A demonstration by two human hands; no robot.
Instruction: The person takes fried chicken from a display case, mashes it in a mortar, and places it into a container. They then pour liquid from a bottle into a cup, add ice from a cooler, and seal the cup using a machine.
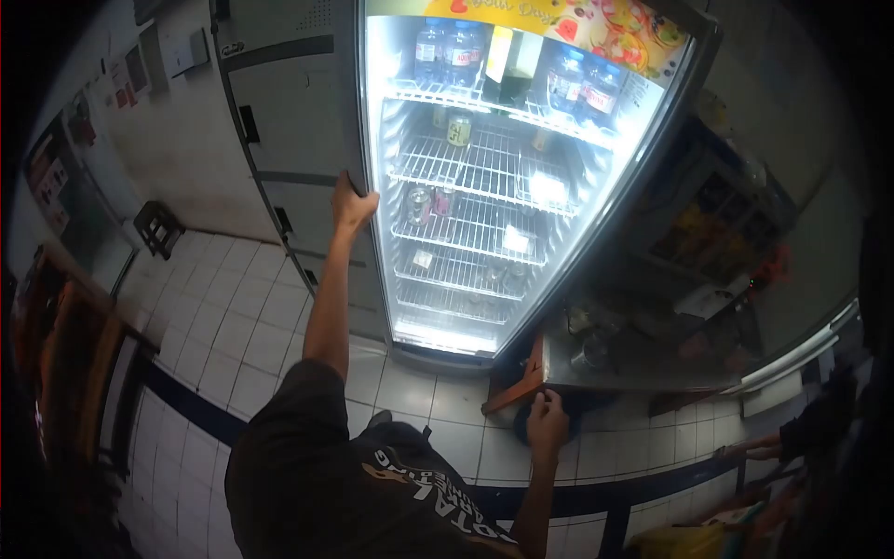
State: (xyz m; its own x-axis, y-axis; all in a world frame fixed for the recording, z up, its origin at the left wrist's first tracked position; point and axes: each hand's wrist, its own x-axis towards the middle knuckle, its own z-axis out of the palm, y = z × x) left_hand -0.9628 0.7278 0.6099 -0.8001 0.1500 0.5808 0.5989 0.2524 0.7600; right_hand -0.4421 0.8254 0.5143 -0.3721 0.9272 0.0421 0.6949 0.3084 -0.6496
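A lit upright display fridge point(377, 279) with a glass front stands ahead of me. My left hand point(354, 203) is closed round the left edge of its door, beside grey lockers. Bottles of water point(447, 48) and a green-and-yellow item point(510, 65) fill the top shelf. A yellowish can point(458, 129) sits one shelf down, and more cans point(430, 203) stand below that. Low at the right, my right hand point(548, 421) has its fingers curled, close to the corner of a table point(615, 368). Its palm is hidden, so I cannot see whether anything is inside.
Grey lockers point(284, 116) adjoin the fridge on the left. A small dark stool point(159, 229) stands by the wall. Glassware point(596, 347) is on the table at right. Another person's hand point(759, 447) reaches in at the far right. White tiles point(209, 307) cover the floor.
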